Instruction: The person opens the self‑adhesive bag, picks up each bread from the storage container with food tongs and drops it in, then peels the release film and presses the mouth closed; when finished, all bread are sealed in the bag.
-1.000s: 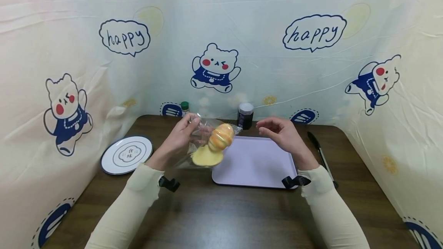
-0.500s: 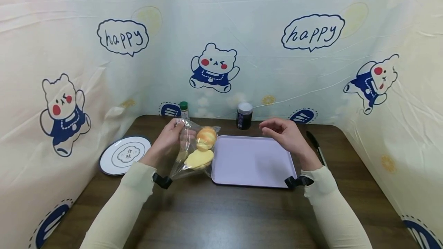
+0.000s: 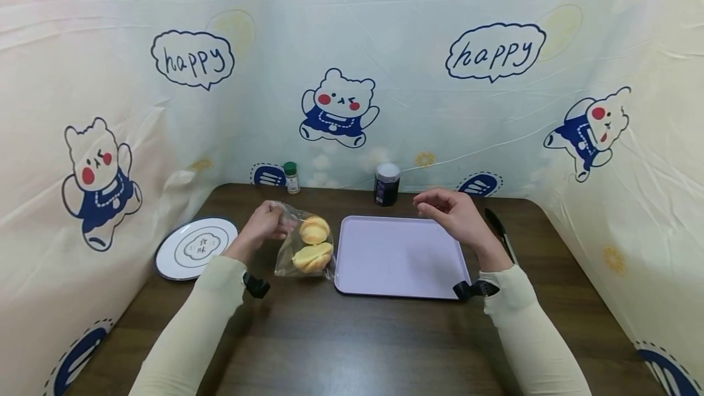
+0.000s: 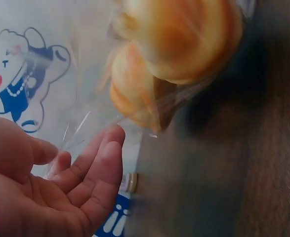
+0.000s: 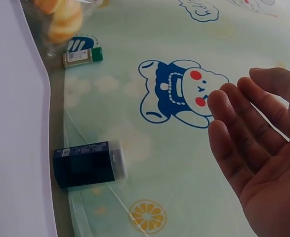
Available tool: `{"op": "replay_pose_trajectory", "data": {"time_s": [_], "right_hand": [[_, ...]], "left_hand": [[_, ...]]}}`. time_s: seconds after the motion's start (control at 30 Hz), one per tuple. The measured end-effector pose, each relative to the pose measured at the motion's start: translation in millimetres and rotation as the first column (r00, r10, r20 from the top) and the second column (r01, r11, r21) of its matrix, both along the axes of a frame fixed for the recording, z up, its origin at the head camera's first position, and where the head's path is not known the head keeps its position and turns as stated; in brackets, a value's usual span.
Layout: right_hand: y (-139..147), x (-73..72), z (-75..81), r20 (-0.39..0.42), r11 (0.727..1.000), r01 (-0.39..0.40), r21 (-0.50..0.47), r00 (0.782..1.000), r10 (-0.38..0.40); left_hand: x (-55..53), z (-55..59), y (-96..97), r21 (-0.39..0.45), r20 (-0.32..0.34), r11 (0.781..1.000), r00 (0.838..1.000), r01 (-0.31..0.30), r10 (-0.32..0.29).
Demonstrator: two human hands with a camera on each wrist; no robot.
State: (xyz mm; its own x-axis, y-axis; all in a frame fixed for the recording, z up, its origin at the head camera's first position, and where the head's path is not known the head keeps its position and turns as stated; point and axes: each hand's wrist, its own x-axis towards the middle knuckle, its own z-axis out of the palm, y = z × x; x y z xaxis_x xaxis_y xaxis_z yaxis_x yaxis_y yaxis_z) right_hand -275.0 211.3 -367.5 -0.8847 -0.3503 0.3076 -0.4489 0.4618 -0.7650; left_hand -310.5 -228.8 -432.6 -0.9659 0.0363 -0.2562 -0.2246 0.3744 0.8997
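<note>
In the head view my left hand [image 3: 258,231] pinches the top left edge of a clear plastic bag [image 3: 287,258] between thumb and fingers. Inside the bag are a golden round bread roll [image 3: 315,230] and, below it, a paler yellow bread piece [image 3: 311,258]. The left wrist view shows the thumb against the index finger on the film, the other fingers extended, and blurred bread [image 4: 184,39] above them. My right hand [image 3: 452,216] hovers over the right part of a lilac tray [image 3: 398,258], fingers loosely bent and holding nothing; the right wrist view shows its bare palm.
A white plate with a blue rim [image 3: 170,264] lies at the left. Along the back stand a small green-capped bottle [image 3: 292,181] and a dark jar with a white lid [image 3: 387,187]. A long black-and-silver utensil [image 3: 497,225] lies at the right, partly behind the right forearm.
My left hand has carried the bag left and down, from over the tray's left edge to beside it. The green-capped bottle now shows fully. The right hand has stayed nearly still.
</note>
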Motion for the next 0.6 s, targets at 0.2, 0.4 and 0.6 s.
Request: {"op": "replay_pose_trajectory", "data": {"time_s": [0.2, 0.4, 0.6], "right_hand": [[1.8, 0.9, 0.0, 0.014, 1.000, 0.014, 0.003, 1.000, -0.014], [5.3, -0.6, -1.3, 0.026, 1.000, 0.022, 0.005, 0.999, -0.022], [6.0, -0.9, -2.1, 0.031, 0.999, 0.036, 0.012, 0.999, -0.036]], "left_hand": [[-1.1, -6.4, -4.0, -0.045, 0.036, 0.999, 0.999, -0.005, 0.007], [-3.0, -3.1, -5.5, -0.093, 0.081, 0.995, 0.996, 0.030, -0.023], [-4.9, -1.3, -5.6, -0.149, 0.069, 0.988, 0.997, 0.031, -0.021]]}}
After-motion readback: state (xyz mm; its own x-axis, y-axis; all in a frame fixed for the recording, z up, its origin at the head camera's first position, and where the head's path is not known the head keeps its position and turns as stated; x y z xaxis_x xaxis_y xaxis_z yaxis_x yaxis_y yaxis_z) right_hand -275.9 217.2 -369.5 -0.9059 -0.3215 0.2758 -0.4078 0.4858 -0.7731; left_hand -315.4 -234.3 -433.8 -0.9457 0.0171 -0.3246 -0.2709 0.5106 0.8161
